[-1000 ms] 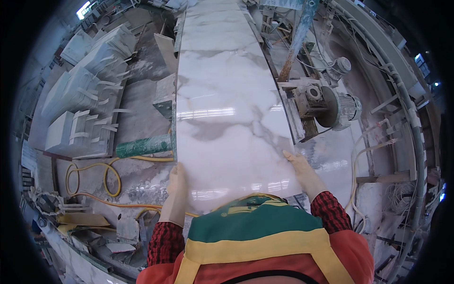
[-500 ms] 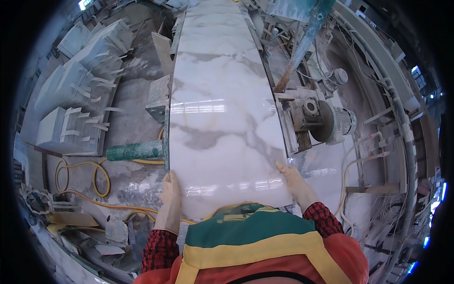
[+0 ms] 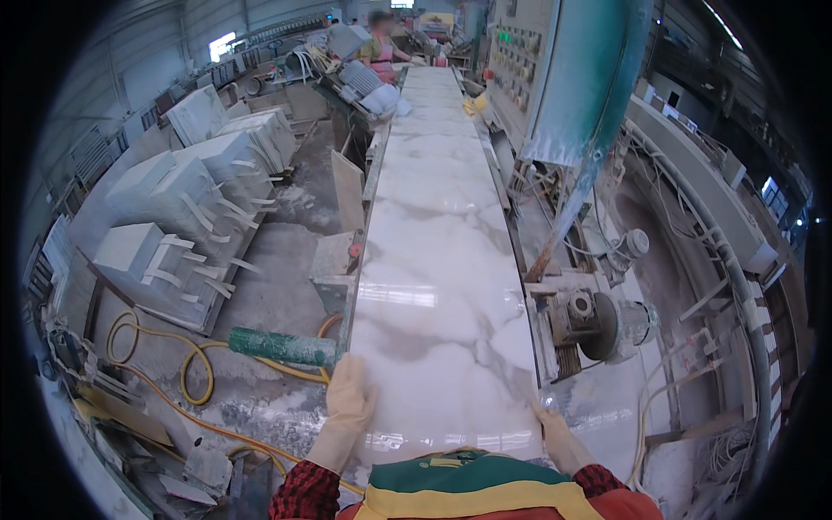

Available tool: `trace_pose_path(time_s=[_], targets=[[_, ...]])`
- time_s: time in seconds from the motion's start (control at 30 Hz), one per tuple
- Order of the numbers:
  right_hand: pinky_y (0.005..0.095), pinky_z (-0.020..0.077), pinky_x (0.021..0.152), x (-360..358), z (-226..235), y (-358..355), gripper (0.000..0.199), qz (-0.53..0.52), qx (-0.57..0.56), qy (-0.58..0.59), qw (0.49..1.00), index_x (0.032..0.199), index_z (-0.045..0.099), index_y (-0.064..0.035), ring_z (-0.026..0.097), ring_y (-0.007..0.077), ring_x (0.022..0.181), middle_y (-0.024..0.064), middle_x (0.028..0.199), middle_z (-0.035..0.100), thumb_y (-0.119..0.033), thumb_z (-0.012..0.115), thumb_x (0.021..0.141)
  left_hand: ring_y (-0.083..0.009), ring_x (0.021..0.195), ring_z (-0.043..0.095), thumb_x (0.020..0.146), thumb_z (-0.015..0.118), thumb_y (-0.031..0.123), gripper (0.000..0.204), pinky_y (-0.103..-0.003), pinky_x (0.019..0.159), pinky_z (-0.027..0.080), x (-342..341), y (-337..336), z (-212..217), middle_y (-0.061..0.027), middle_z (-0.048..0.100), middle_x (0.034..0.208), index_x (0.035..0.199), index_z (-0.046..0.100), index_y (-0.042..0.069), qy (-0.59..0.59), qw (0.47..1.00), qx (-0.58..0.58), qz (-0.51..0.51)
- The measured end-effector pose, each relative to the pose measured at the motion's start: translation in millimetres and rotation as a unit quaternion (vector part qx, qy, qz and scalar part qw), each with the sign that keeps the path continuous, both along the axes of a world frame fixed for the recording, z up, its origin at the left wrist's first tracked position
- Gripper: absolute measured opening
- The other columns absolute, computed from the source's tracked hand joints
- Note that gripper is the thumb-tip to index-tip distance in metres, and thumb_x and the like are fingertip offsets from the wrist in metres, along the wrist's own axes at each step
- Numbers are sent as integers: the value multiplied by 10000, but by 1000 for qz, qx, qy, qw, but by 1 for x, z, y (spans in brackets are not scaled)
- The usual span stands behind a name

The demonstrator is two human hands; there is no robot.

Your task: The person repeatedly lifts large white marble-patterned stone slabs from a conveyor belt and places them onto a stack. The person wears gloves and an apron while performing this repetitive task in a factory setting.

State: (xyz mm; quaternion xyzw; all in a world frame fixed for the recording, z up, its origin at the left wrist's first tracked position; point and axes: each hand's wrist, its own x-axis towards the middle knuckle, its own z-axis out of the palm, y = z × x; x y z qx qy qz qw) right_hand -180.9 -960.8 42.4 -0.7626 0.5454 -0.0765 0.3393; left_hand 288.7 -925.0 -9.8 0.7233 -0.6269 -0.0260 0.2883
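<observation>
A long, glossy white stone slab (image 3: 442, 338) with grey-brown veining lies in front of me on a roller line, its near end close to my green and yellow apron (image 3: 459, 477). My left hand (image 3: 349, 400), in a cream glove, is closed on the slab's left edge near that end. On the opposite edge, my right hand (image 3: 559, 433), gloved alike, grips the slab with its fingertips along the side. The undersides of both grips are hidden.
A green roller (image 3: 282, 345) juts out left, above a yellow hose (image 3: 198, 364). Strapped stone stacks (image 3: 130, 260) stand farther left. A motor (image 3: 628, 332) flanks the line on the right, below a control cabinet (image 3: 516, 69). Another person (image 3: 381, 52) stands at the far end.
The view has tilted up, bringing the line's far end, the control cabinet and another person into sight. My left hand lies more over the slab's edge; both hands stay at its sides.
</observation>
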Motion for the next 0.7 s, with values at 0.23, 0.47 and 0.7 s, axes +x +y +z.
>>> trace_pose_path(time_s=[0.23, 0.47, 0.7], targets=[[465, 552, 971, -71, -101, 31, 892, 105, -38, 40, 993, 1647, 293, -70, 646, 438, 1231, 299, 1453, 564, -195, 747, 889, -468, 1416, 439, 931, 707, 321, 686, -508, 1197, 358, -9, -94, -7, -249, 448, 1569, 1505, 472, 28, -57, 982, 14, -180], [434, 591, 928, -19, -45, 56, 864, -10, 49, 21, 999, 1592, 384, -50, 727, 363, 1050, 238, 1238, 690, -302, 838, 901, -413, 1444, 442, 933, 630, 572, 796, -532, 1234, 285, -28, -166, -31, -231, 508, 1532, 1522, 478, 57, -139, 985, 50, -90], [475, 606, 926, -17, -118, 69, 671, -499, 428, -431, 618, 1541, 517, -81, 748, 393, 1011, 231, 1213, 736, -307, 748, 952, -425, 1589, 212, 961, 568, 560, 879, -519, 1301, 108, -19, -177, -8, -255, 272, 1707, 1626, 350, 28, -111, 958, 242, -102]])
